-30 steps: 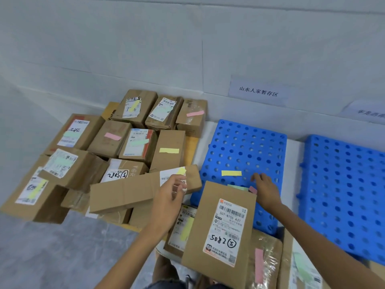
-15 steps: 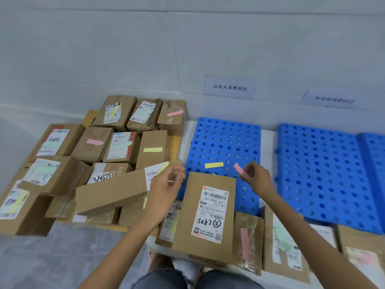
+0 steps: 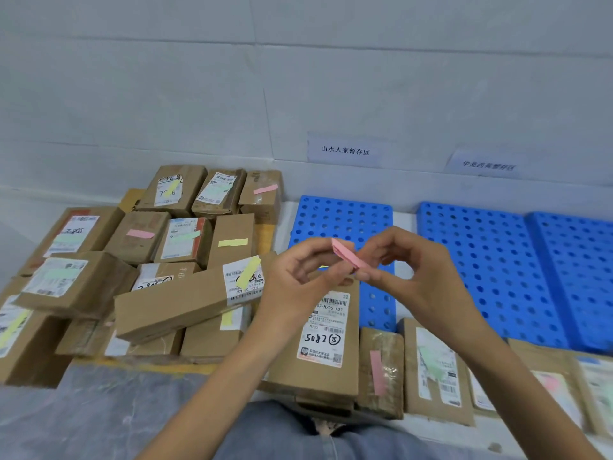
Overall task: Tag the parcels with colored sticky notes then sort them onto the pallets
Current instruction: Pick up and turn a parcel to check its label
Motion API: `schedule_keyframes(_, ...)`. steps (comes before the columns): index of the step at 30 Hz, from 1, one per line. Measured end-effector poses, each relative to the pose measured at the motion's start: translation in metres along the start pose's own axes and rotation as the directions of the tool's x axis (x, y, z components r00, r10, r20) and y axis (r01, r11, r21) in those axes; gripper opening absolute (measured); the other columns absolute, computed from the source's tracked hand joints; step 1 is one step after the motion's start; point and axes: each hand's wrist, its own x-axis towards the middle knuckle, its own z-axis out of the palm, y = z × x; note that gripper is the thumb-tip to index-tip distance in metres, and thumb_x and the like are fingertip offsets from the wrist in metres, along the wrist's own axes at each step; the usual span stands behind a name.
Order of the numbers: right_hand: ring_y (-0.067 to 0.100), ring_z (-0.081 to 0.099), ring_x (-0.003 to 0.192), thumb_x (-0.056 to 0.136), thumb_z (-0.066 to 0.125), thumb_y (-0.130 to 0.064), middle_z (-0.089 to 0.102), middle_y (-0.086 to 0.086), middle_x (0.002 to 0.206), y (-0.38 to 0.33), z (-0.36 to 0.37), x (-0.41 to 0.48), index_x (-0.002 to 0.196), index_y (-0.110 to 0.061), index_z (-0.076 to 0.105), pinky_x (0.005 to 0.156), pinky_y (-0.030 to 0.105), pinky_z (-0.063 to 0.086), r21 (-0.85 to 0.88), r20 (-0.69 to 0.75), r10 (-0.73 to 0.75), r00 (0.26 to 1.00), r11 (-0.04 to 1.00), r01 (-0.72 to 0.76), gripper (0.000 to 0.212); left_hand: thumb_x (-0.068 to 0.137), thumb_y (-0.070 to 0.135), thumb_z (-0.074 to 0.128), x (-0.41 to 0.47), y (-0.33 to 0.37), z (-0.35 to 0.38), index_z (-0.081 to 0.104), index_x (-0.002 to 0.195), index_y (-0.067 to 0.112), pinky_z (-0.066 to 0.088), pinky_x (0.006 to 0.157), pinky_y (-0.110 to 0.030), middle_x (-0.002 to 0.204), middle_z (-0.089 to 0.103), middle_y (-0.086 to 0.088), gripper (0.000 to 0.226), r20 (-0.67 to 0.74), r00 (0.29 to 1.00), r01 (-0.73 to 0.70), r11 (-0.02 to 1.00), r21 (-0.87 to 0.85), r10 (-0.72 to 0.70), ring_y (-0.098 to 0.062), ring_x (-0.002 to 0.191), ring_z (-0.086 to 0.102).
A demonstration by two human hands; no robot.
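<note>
A small pad of pink sticky notes (image 3: 345, 257) is held up between both hands in the middle of the view. My right hand (image 3: 411, 273) pinches its lower right end. My left hand (image 3: 298, 277) has curled fingers touching its upper left end. Just below the hands lies a brown parcel (image 3: 318, 346) with a white label marked 50825, resting on my lap and on the near edge of a blue perforated pallet (image 3: 341, 220). Its top part is hidden by my hands.
A heap of tagged brown parcels (image 3: 159, 260) fills the left, with a long box (image 3: 185, 300) leaning on top. More parcels (image 3: 431, 370) lie in a row at the lower right. Further blue pallets (image 3: 517, 267) lie on the right. Two paper signs (image 3: 345, 150) hang on the wall.
My right hand lifted the pink notes off the pallet and brought them toward me. My left hand left the long box and came to meet the pad. The view shifted right.
</note>
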Motion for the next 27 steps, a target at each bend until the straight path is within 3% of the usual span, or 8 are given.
schedule_keyframes(3, 0.014, 0.063, 0.084, 0.071, 0.072, -0.045, 0.067, -0.013, 0.084, -0.003, -0.002, -0.006, 0.086, -0.027, 0.064, 0.082, 0.032, 0.049, -0.021, -0.023, -0.023, 0.999, 1.0, 0.023, 0.024, 0.075, 0.021, 0.074, -0.006, 0.004, 0.003, 0.073, 0.092, 0.021, 0.057, 0.07, -0.029, 0.094, 0.074, -0.008, 0.018, 0.005, 0.999, -0.041, 0.999, -0.004, 0.041, -0.024, 0.084, 0.071)
schedule_keyframes(7, 0.016, 0.062, 0.085, 0.073, 0.07, -0.047, 0.065, -0.011, 0.086, -0.017, -0.005, -0.01, 0.088, -0.027, 0.063, 0.08, 0.035, 0.049, -0.024, -0.084, -0.072, 0.994, 0.997, 0.07, 0.026, 0.078, 0.016, 0.074, -0.015, 0.011, 0.003, 0.07, 0.093, 0.007, 0.059, 0.067, -0.034, 0.093, 0.072, -0.01, 0.018, 0.023, 0.996, -0.091, 0.994, 0.068, 0.089, -0.028, 0.087, 0.069)
schedule_keyframes(11, 0.017, 0.059, 0.077, 0.076, 0.069, -0.043, 0.065, -0.012, 0.079, -0.031, -0.003, -0.008, 0.083, -0.022, 0.066, 0.075, 0.032, 0.046, 0.005, 0.01, -0.131, 0.991, 0.991, 0.131, 0.022, 0.077, 0.021, 0.072, -0.024, 0.016, -0.002, 0.071, 0.095, 0.013, 0.06, 0.065, -0.045, 0.092, 0.071, -0.009, 0.02, 0.065, 0.989, -0.143, 0.973, 0.182, 0.133, -0.025, 0.086, 0.07)
schedule_keyframes(14, 0.018, 0.056, 0.076, 0.076, 0.07, -0.041, 0.065, -0.012, 0.078, -0.032, 0.0, -0.008, 0.082, -0.022, 0.068, 0.073, 0.027, 0.043, -0.013, 0.062, -0.137, 0.989, 0.99, 0.138, 0.02, 0.077, 0.02, 0.071, -0.029, 0.018, -0.004, 0.071, 0.097, 0.011, 0.06, 0.062, -0.044, 0.09, 0.071, -0.009, 0.022, 0.063, 0.986, -0.163, 0.962, 0.22, 0.153, -0.025, 0.084, 0.07)
schedule_keyframes(20, 0.016, 0.057, 0.071, 0.076, 0.07, -0.035, 0.066, -0.008, 0.074, -0.033, 0.004, -0.007, 0.078, -0.021, 0.069, 0.072, 0.042, 0.047, 0.086, 0.109, -0.11, 0.988, 0.991, 0.101, 0.015, 0.076, 0.02, 0.073, -0.035, 0.022, -0.007, 0.072, 0.091, 0.021, 0.061, 0.062, -0.04, 0.089, 0.071, -0.007, 0.016, 0.041, 0.987, -0.158, 0.96, 0.232, 0.153, -0.024, 0.083, 0.07)
schedule_keyframes(27, 0.027, 0.057, 0.07, 0.075, 0.071, -0.036, 0.066, 0.005, 0.073, -0.029, 0.004, -0.01, 0.075, -0.023, 0.07, 0.072, 0.04, 0.048, 0.192, 0.109, -0.059, 0.992, 0.981, 0.037, 0.013, 0.078, 0.012, 0.077, -0.036, 0.023, -0.005, 0.074, 0.093, 0.021, 0.061, 0.062, -0.037, 0.089, 0.072, -0.004, 0.018, 0.046, 0.993, -0.118, 0.962, 0.246, 0.11, -0.022, 0.083, 0.07)
